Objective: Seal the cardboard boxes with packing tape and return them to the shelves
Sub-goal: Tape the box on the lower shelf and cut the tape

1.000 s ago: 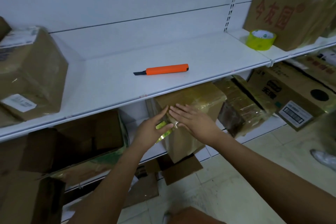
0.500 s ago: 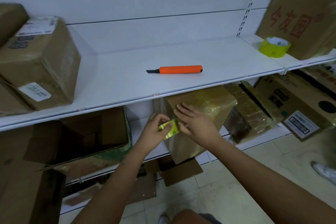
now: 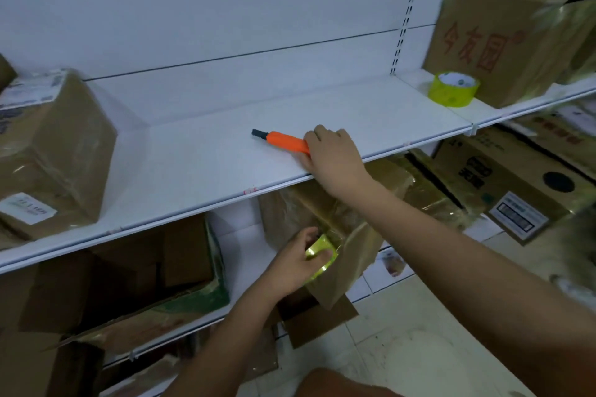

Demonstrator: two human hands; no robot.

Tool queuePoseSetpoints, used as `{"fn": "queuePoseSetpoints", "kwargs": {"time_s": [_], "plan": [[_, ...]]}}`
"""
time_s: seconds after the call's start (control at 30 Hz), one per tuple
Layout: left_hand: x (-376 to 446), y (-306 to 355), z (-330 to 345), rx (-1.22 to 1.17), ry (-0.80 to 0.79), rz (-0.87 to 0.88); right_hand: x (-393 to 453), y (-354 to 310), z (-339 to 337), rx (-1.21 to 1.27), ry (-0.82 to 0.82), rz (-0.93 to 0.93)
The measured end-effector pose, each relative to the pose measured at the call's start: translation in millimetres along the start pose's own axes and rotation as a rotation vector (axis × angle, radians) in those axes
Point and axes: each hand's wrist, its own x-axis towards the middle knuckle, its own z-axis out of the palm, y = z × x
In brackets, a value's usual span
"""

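Both hands busy: right hand (image 3: 335, 156) grips cutter (image 3: 283, 141), left hand (image 3: 295, 263) tape roll (image 3: 321, 251).

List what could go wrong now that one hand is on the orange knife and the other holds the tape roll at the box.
1. The right hand grips the orange utility knife with its dark tip showing; cutting close to the left hand could nick fingers.
2. The left hand alone holds the tape roll against the box; the tape may slacken or peel.
3. The box overhangs the lower shelf and might tip.

Bare shelf (image 3: 200, 164) left of cutter (image 3: 283, 142)
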Motion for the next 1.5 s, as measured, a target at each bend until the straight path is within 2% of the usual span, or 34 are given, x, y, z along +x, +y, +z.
{"fn": "queuePoseSetpoints", "kwargs": {"time_s": [0.07, 0.1, 0.2, 0.27, 0.37, 0.47, 0.57, 0.7, 0.87, 0.97, 1.13, 1.27, 1.5], "plan": [[3, 0, 6, -0.008, 0.002, 0.015, -56, -7, -10, 0.131, 0.179, 0.097], [4, 1, 9, -0.027, 0.013, 0.025, -88, -6, -13, 0.206, 0.188, 0.193], [11, 0, 17, -0.056, 0.019, 0.035, -157, 10, -8, 0.444, -0.023, 0.621], [13, 2, 23, -0.106, -0.008, 0.023, -168, 21, 6, 0.580, -0.090, 0.817], [14, 8, 33, -0.212, -0.005, 0.015, -160, 27, 20, 0.775, -0.042, 0.961], [20, 6, 38, -0.290, 0.025, -0.075, -156, 25, 26, 0.799, -0.007, 1.029], [24, -5, 39, -0.273, 0.035, -0.119, -156, 21, 29, 0.747, -0.027, 1.026], [21, -11, 41, -0.134, 0.022, -0.050, -155, 20, 24, 0.694, -0.061, 0.991], [20, -6, 37, -0.320, -0.002, -0.075, -189, 11, 3, 0.546, -0.076, 0.772], [24, -4, 35, -0.372, 0.003, -0.093, -231, -5, -14, 0.378, -0.145, 0.599], [25, -6, 39, -0.423, 0.031, -0.110, -256, -32, -36, 0.268, -0.277, 0.448], [24, -7, 38, -0.437, 0.015, -0.108, -246, -37, -32, 0.227, -0.356, 0.416], [17, -8, 39, -0.431, -0.097, -0.112, -252, -28, -38, 0.226, -0.433, 0.481]]}}
